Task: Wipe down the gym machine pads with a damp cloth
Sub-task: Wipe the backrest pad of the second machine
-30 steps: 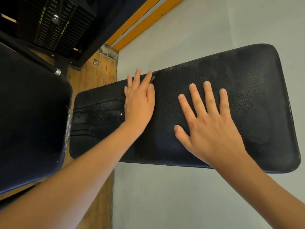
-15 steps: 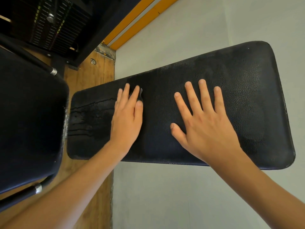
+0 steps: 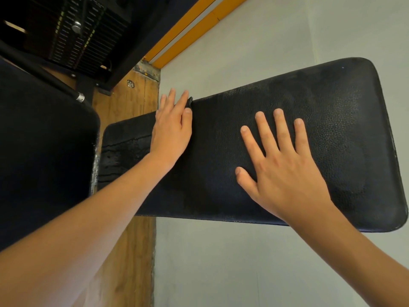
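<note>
On near half of black bench pad (image 3: 332, 129): right hand (image 3: 285, 173) flat, fingers straight and spread wide, holding nothing. Farther left, left hand (image 3: 171, 131) flat at pad's far edge, fingers straight and together, pressing dark cloth (image 3: 190, 102); only small fold of it shows between index finger and thumb. Glossy dark streaks on pad's left end. Second black pad (image 3: 44, 151) at left. Beyond, weight stack (image 3: 84, 34).
</note>
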The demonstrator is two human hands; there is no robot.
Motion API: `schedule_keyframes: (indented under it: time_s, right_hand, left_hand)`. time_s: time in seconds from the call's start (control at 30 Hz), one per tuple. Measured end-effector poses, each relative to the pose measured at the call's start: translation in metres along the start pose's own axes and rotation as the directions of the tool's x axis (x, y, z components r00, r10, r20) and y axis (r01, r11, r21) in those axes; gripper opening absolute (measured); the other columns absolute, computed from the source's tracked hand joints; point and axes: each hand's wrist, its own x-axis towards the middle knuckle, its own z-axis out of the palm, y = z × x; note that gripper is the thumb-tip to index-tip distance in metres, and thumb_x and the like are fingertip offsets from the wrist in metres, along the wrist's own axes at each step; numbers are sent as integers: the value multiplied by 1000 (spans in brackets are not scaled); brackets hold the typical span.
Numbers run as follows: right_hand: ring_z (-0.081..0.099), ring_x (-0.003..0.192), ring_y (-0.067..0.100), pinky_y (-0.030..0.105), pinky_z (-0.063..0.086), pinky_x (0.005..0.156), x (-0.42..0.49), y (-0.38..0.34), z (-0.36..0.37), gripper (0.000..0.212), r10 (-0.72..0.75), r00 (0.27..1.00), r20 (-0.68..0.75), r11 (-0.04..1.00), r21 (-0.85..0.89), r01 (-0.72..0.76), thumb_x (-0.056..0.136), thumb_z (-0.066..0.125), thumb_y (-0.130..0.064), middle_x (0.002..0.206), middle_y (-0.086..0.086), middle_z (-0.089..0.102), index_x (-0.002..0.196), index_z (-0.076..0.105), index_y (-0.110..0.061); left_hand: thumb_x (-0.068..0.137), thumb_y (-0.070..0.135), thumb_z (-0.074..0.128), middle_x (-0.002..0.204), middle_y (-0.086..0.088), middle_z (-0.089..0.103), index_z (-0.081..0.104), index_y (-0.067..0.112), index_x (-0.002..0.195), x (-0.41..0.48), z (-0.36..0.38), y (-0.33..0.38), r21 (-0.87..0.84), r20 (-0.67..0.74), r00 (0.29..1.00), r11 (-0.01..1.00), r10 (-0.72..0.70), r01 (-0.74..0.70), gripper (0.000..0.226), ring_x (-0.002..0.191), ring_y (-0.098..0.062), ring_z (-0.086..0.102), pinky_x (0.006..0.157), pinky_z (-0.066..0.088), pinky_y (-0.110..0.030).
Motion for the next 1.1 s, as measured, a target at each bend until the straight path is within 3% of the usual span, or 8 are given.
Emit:
schedule_keyframes:
  time_s: [0.13, 0.43, 0.57, 0.77, 0.97, 1.1]
  right_hand:
    - [0, 156, 46, 65, 5, 123, 1, -1, 1, 79, -1, 1000, -5, 1000, -5, 0, 100, 18, -61, 169, 22, 9, 163, 19, -13]
    - [-1, 156, 46, 64, 4, 123, 0, -1, 0, 80, -2, 1000, -1, 1000, -16, 2, 100, 17, -61, 169, 22, 8, 164, 17, -13]
    - [0, 156, 46, 64, 5, 123, 2, -2, -1, 80, -5, 1000, -1, 1000, -17, 5, 100, 17, -62, 169, 23, 8, 164, 17, -13]
    - [0, 156, 46, 64, 6, 123, 1, -1, 1, 80, -10, 1000, -2, 1000, -25, 10, 100, 17, -62, 169, 23, 8, 164, 17, -13]
    - [1, 156, 46, 64, 6, 123, 1, -2, 0, 80, -3, 1000, -8, 1000, -21, 3, 100, 17, -62, 169, 23, 9, 164, 18, -13]
    - [0, 156, 46, 64, 5, 124, 0, -2, 1, 80, -7, 1000, -15, 1000, -20, 7, 100, 16, -62, 169, 23, 9, 164, 17, -13]
  left_hand:
    - [112, 35, 31, 170, 4, 17, 33, 32, 159, -6, 3, 1, -12, -20, 1000, 1000, -20, 20, 48, 158, -16, 5, 122, 16, -56]
    - [112, 33, 31, 171, 6, 13, 28, 29, 161, -66, 8, -3, -13, 26, 1000, 1000, -4, 4, 49, 158, -13, 2, 125, 20, -51]
    - [113, 33, 28, 171, 3, 11, 28, 28, 161, -39, 6, 8, -15, 22, 1000, 1000, -19, 19, 48, 158, -16, -1, 124, 11, -52]
    - [113, 35, 26, 172, 0, 3, 23, 30, 162, -8, 1, 10, -6, 68, 998, 1000, 16, -15, 50, 158, -18, -3, 123, 15, -55]
    - [112, 37, 28, 172, 7, -1, 21, 35, 162, -63, 4, -3, -25, 59, 998, 1000, 9, -8, 50, 157, -11, -4, 121, 19, -52]
    - [111, 38, 28, 171, 12, -1, 20, 37, 162, -109, 11, -12, -6, 69, 998, 1000, 3, -2, 51, 156, -4, -8, 122, 12, -42]
